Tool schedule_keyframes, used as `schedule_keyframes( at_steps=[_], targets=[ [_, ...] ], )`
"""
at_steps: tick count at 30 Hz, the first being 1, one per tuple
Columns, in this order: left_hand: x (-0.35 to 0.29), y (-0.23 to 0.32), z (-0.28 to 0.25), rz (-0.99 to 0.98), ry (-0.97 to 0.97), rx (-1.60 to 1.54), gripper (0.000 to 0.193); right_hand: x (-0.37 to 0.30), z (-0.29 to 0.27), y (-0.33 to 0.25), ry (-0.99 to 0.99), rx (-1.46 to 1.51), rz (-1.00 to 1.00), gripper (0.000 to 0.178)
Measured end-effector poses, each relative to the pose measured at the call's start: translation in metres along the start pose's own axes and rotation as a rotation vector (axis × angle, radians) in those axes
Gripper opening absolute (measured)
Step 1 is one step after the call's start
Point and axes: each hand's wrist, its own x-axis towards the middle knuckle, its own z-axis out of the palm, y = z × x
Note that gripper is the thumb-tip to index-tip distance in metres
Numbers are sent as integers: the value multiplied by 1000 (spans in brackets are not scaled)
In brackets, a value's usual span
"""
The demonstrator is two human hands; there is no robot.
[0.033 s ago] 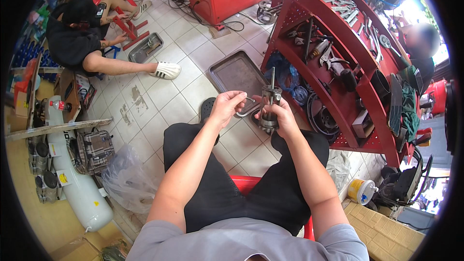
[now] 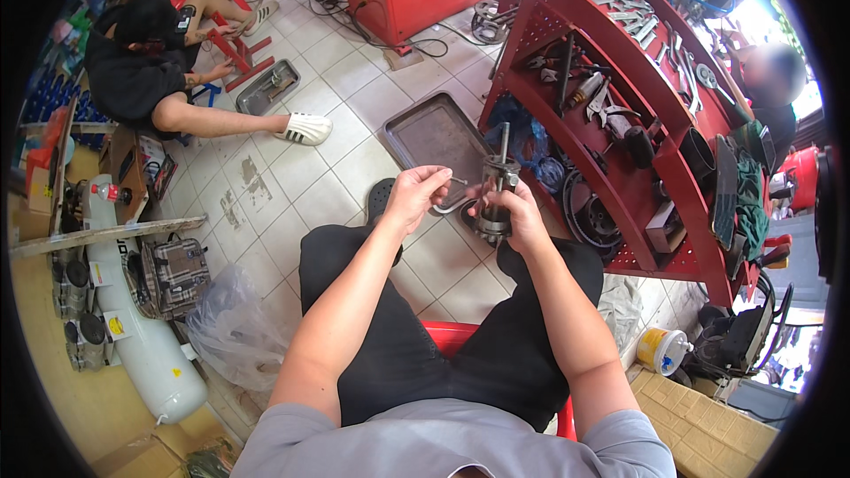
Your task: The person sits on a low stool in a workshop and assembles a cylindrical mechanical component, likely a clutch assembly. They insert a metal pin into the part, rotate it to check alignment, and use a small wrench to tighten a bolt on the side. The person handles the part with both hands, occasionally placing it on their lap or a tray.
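In front of my knees, my right hand [image 2: 521, 212] is closed round a dark metal tool [image 2: 491, 226] that looks like a puller: side bars, a round base and a rod standing up from its top. My left hand [image 2: 416, 199] is just left of it, with thumb and forefinger pinching a small thin metal piece, like a pin or small bolt [image 2: 458, 181]. That piece points toward the tool, apart from it as far as I can see. My right fingers hide part of the tool's middle.
A shallow metal tray [image 2: 434, 128] lies on the tiled floor beyond my hands. To the right stands a red tool cart [image 2: 611, 159] with wrenches and pliers. At far left a person [image 2: 142, 62] sits over another tray [image 2: 266, 88]. A plastic bag [image 2: 235, 327] lies left of my legs.
The metal tool has turned and leaned slightly to the right in my right hand. My left hand and the small piece it pinches stay nearly in place.
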Motion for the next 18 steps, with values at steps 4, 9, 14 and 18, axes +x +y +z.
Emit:
schedule_keyframes(
  at_steps=[4, 9, 14, 18],
  targets=[
    [-1, 1, 0, -5, 1, -19, 11, 1, -2, 0, 39, 79, -31, 15],
    [-1, 0, 0, -2, -77, -83, 11, 7, 0, 5, 221, -44, -39, 22],
    [-4, -3, 5, 6, -111, -34, 12, 8, 3, 9, 203, -195, 27, 30],
    [-4, -2, 5, 22, -118, 6, 13, 7, 4, 9, 198, -192, 7, 28]
  ],
)
